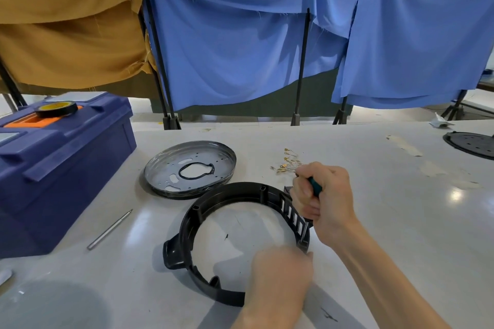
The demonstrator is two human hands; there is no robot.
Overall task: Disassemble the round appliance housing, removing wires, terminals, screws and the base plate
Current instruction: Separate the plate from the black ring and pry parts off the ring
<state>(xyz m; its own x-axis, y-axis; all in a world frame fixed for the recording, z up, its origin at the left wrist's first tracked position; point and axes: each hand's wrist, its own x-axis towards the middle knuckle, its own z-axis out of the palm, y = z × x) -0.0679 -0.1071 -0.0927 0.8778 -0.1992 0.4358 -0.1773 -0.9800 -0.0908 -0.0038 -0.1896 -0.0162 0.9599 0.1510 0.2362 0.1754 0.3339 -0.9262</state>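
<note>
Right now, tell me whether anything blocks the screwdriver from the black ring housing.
Nothing visible does: the screwdriver in the right hand touches the black ring housing, the left hand just beside its tip.

The left hand (280, 275) was motion-blurred and hid the near right arc of the black ring housing (187, 224). The right hand (320, 195) covered most of the screwdriver (315, 186). A black disc (470, 145) was cut off at the far right edge.
</note>
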